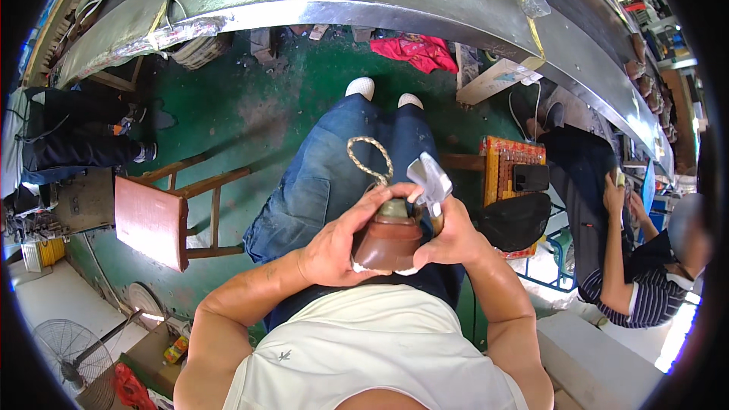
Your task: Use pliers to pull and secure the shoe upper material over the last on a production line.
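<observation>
A brown leather shoe (388, 244) on a green last (395, 209) is held in front of my waist, above my lap. My left hand (342, 235) is closed round its left side. On the other side, my right hand (458, 234) grips a hammer (430, 181) with a shiny metal head, while its thumb rests by the shoe. The hammer's handle is mostly hidden by my fingers. A braided beige cord loop (370, 158) sticks up past the last, beside my left fingertips; where it is fastened cannot be seen.
A long metal-edged bench (326, 15) curves across the far side. To the left stands a wooden stool (152, 220); to the right, a woven-topped seat (493, 167) bears a black bag (516, 222) and a phone (530, 178). A co-worker (645, 288) sits at the right.
</observation>
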Demonstrator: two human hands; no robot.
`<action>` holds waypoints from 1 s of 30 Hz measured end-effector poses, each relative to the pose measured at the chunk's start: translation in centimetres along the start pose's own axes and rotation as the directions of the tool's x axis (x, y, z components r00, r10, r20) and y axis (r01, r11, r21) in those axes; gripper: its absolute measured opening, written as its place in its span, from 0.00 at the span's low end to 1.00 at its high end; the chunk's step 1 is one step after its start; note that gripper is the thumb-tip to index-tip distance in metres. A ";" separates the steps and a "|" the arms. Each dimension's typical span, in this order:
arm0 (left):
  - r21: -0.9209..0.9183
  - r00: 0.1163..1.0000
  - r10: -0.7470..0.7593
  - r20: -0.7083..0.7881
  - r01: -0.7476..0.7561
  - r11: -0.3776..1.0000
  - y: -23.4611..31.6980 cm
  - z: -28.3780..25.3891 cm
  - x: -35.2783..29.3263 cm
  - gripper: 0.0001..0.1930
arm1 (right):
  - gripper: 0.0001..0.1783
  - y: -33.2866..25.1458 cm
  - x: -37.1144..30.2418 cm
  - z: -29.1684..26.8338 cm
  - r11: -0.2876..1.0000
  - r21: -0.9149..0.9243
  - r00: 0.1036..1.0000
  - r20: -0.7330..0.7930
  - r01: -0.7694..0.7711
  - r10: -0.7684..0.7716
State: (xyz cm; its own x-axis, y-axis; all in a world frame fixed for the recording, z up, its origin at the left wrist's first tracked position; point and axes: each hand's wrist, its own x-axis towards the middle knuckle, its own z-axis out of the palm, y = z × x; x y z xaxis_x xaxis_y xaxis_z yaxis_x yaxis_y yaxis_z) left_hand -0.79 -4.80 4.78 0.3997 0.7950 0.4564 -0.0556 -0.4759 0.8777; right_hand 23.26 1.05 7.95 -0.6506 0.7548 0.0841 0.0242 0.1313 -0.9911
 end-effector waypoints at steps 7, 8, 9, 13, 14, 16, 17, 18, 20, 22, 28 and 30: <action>0.084 0.996 0.090 0.017 -0.091 0.992 -0.1 -0.1 0.3 0.57 | 0.37 -0.4 1.2 0.2 0.971 -0.230 0.995 -0.065 0.065 -0.082; 0.034 0.994 0.108 -0.006 -0.108 0.994 -0.4 0.0 0.3 0.51 | 0.30 -0.4 1.7 0.6 0.935 -0.322 0.977 -0.096 0.150 -0.190; 0.036 0.994 0.108 -0.006 -0.108 0.993 -0.3 -0.1 0.1 0.51 | 0.30 -0.7 1.9 0.7 0.935 -0.321 0.977 -0.095 0.152 -0.192; 0.247 0.990 0.119 0.069 -0.133 0.960 0.5 -0.6 0.6 0.39 | 0.25 -1.3 2.6 1.4 0.906 -0.412 0.967 -0.178 0.097 -0.184; 0.250 0.996 0.072 0.059 -0.084 0.964 0.6 -0.6 0.7 0.41 | 0.24 -1.7 2.9 1.4 0.913 -0.408 0.970 -0.214 0.021 -0.118; 0.255 0.998 -0.027 0.054 0.013 0.967 1.1 -0.7 1.0 0.49 | 0.21 -2.1 3.7 1.6 0.889 -0.430 0.949 -0.315 -0.158 0.016; 0.255 0.998 -0.026 0.055 0.011 0.967 1.3 -0.6 1.2 0.49 | 0.20 -2.5 4.4 1.4 0.909 -0.363 0.938 -0.337 -0.206 0.078; 0.276 0.998 -0.029 0.061 0.011 0.961 1.5 -0.5 1.4 0.51 | 0.20 -2.3 4.5 1.2 0.921 -0.305 0.935 -0.328 -0.242 0.137; 0.300 0.998 -0.024 0.065 0.004 0.954 1.5 -0.6 1.6 0.53 | 0.20 -1.1 4.3 0.7 0.929 -0.252 0.930 -0.316 -0.272 0.187; 0.230 1.000 -0.017 0.013 0.014 0.973 1.1 -0.6 1.6 0.56 | 0.22 0.4 3.6 0.3 1.000 -0.008 0.989 -0.145 -0.010 0.009; 0.388 0.997 -0.074 -0.022 0.077 0.918 1.4 -0.1 0.9 0.57 | 0.20 0.1 3.6 1.1 0.995 -0.082 0.986 -0.150 0.062 -0.074; 0.373 0.993 -0.104 -0.048 0.114 0.921 1.1 0.1 0.6 0.56 | 0.20 0.4 4.2 1.2 0.998 -0.059 0.986 -0.161 0.036 -0.045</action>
State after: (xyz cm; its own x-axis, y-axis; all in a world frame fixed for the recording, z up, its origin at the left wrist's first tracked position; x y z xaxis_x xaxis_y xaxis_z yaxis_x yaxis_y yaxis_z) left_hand -0.54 -4.82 6.00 0.3587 0.8573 0.3693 0.3354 -0.4876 0.8061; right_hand 19.61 3.54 7.75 -0.5202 0.8418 0.1443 0.0455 0.1960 -0.9795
